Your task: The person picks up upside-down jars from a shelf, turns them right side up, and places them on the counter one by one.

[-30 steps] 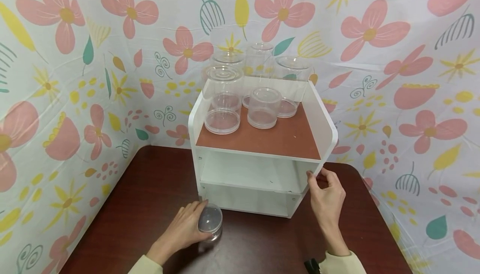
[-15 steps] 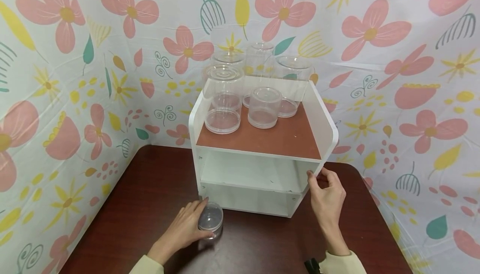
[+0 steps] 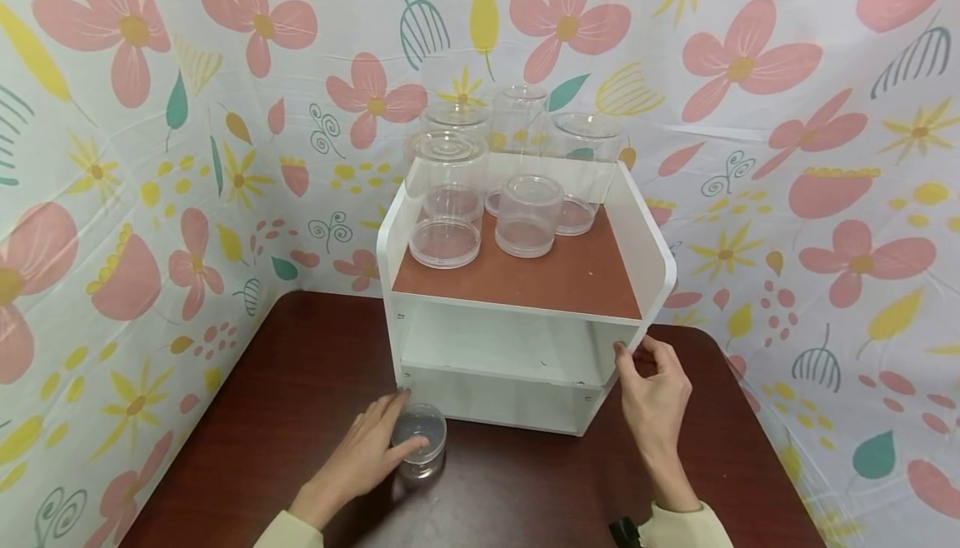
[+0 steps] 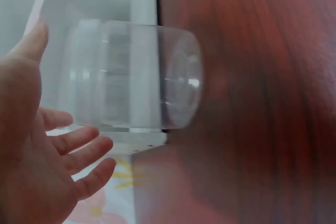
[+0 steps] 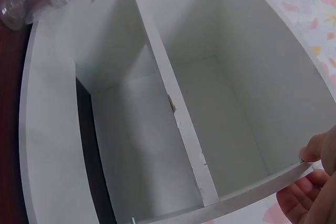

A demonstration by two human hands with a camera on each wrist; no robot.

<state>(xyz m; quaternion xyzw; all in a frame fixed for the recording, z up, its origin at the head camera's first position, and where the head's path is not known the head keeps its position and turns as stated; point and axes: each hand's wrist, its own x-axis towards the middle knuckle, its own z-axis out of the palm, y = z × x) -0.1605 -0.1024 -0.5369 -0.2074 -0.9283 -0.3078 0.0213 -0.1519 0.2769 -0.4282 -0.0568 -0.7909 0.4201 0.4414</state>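
A clear plastic jar with a lid (image 3: 420, 440) stands upright on the table, just before the shelf's lower left corner. My left hand (image 3: 363, 448) is beside it, fingers spread and loose. The left wrist view shows the fingers apart from the jar (image 4: 131, 77), with the thumb near its lid end. With thumb and fingers my right hand (image 3: 656, 394) pinches the right side panel of the white shelf unit (image 3: 517, 302). In the right wrist view, the thumb lies inside that panel and the fingers lie outside.
Several clear jars, one of them a short jar (image 3: 528, 216), stand on the brown top board (image 3: 555, 281) of the shelf. Two white compartments lie below it. The dark red table (image 3: 315, 381) meets flowered cloth (image 3: 247, 115) at the back and sides.
My left hand has loosened from the jar; its fingers and thumb have spread away from the sides. The jar stays about where it was. My right hand has not moved.
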